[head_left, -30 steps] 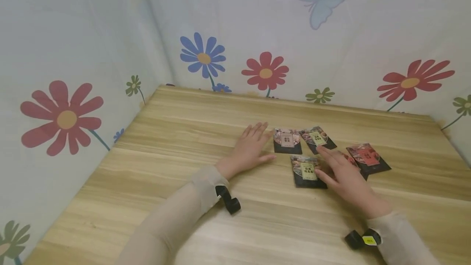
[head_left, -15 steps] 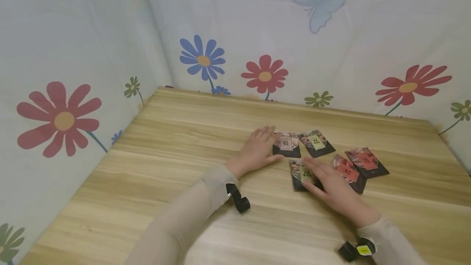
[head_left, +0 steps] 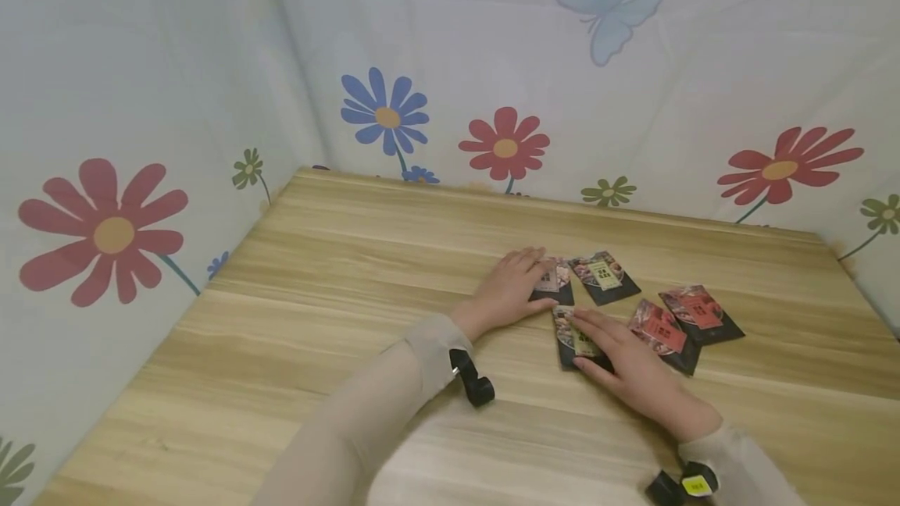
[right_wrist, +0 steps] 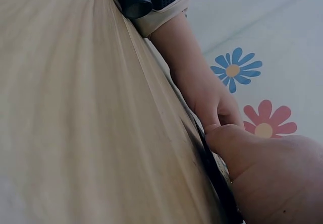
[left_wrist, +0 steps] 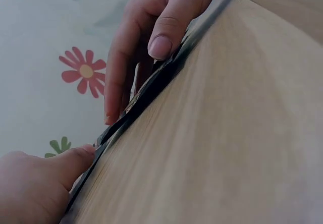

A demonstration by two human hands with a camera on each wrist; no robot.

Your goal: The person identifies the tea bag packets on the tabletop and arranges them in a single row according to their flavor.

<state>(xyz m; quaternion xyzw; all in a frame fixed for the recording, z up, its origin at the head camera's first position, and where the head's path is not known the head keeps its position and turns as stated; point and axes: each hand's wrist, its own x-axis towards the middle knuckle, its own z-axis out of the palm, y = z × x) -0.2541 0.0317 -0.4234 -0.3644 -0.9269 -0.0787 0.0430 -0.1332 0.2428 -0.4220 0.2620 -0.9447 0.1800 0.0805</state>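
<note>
In the head view my left hand (head_left: 506, 291) lies over the left part of a flat black packet with a pink label (head_left: 560, 293), its fingers extended across it. My right hand (head_left: 629, 361) reaches over a nearer packet with a yellow-green label (head_left: 565, 338), covering its right side with fairly straight fingers. The left wrist view shows the right thumb (left_wrist: 161, 45) close over a dark packet edge (left_wrist: 146, 98). From the right wrist, the two hands appear close together along the packets' low dark edge (right_wrist: 214, 176).
A second yellow-green-labelled packet (head_left: 605, 277) lies behind the right hand. To its right, two red-labelled packets (head_left: 664, 334) overlap at their edges. The wooden tabletop (head_left: 366, 256) meets a flower-printed curtain (head_left: 422, 22) at the back and left.
The left hand has moved right, from beside the pink-labelled packet onto it. The right hand has shifted left over the near yellow-green-labelled packet, uncovering the nearer red-labelled one.
</note>
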